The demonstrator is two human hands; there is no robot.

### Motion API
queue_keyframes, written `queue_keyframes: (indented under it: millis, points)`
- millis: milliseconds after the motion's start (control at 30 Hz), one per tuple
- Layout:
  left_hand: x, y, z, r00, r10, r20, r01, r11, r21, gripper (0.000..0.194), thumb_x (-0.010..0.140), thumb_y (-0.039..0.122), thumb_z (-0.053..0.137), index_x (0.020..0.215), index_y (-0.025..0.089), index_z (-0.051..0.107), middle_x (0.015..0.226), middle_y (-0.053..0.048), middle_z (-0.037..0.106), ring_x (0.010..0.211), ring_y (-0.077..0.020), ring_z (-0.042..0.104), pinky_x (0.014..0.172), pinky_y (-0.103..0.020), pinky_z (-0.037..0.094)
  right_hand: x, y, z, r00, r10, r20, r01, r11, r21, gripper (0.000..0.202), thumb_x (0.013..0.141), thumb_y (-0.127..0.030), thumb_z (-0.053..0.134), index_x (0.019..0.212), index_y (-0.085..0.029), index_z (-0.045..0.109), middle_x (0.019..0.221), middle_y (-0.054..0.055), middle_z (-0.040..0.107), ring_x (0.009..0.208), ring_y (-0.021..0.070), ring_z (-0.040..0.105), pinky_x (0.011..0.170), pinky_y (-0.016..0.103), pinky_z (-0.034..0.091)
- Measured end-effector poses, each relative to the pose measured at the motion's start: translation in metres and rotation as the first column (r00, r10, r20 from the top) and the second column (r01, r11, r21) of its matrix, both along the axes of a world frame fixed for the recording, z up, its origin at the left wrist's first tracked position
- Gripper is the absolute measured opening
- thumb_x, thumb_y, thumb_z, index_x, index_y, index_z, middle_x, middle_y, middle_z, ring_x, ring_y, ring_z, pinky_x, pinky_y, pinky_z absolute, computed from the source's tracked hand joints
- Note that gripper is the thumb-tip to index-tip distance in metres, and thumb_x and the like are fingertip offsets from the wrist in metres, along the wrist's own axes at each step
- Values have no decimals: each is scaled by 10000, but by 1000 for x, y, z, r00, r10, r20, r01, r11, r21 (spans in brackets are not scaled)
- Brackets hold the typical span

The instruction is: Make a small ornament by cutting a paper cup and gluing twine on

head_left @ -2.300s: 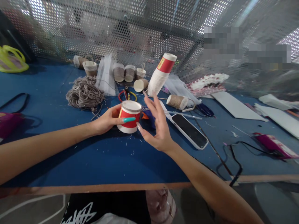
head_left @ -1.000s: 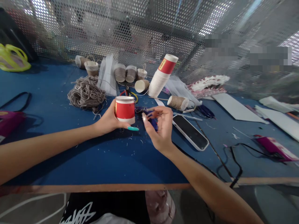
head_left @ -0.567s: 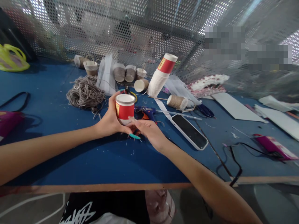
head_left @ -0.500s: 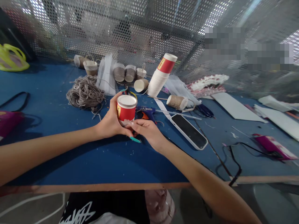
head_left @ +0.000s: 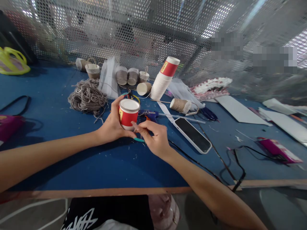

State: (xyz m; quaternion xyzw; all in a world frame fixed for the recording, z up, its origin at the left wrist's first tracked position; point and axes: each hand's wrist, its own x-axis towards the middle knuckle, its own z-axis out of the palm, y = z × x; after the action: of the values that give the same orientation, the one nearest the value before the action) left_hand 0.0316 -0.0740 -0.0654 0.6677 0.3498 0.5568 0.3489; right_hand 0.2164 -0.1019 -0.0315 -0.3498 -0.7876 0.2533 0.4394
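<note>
A red and white paper cup with a pale, closed-looking top is held upright over the blue table. My left hand is wrapped round its left side, with the thumb under its lower front. At the lower right of the cup, my right hand has its thumb and fingers pinched close to the cup wall; what lies between the fingertips is too small to make out. A blue glue gun lies just behind my right hand, partly hidden by it.
Grey cord is heaped at the left. Behind are a leaning stack of cups, small wrapped cups and a twine roll. A phone lies to the right. A perforated metal screen stands at the back.
My right hand has drawn back slightly from the cup's base, its fingers now more bent and raised at the lower right wall. The left hand still holds the cup.
</note>
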Motion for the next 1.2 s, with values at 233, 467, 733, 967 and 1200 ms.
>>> queue_keyframes:
  millis: [233,467,733,967,1200]
  points:
    - [-3,8,-1,985,69,158,-34,975,-219,891,474,399,937,1137,242,362,1107,-66,584,1028,-261,629,884,-423,555,34,35,15,899,-411,-151,390,909,-151,507,874,-654,500,610,-223,534,454,-45,525,348,79,455,399,244,378]
    - [-4,12,-2,912,300,280,-241,944,-228,743,522,404,905,1048,240,407,976,-11,574,912,-197,615,796,-353,560,59,61,12,837,-537,106,500,829,250,393,950,-481,441,696,-227,599,640,24,632,692,191,618,768,403,507]
    - [-4,8,4,947,-1,322,74,974,-213,635,554,357,880,1072,235,532,1079,-46,673,1040,-261,645,934,-442,534,40,49,2,586,-643,493,691,714,109,611,761,-813,472,776,-207,551,752,119,588,849,334,615,780,533,481]
    - [-4,9,0,885,-149,440,310,895,-322,567,644,414,810,1129,228,583,1155,-81,703,1103,-290,651,938,-427,525,23,48,6,488,-436,756,670,743,-4,559,711,-724,564,791,-174,624,752,150,661,755,330,657,565,376,419]
    - [-9,16,-4,836,-254,487,477,775,-415,538,640,468,782,1092,230,614,995,-73,734,853,-242,703,748,-363,572,23,49,2,564,-479,673,642,766,6,323,690,-518,617,711,-197,595,668,109,626,677,284,630,556,364,406]
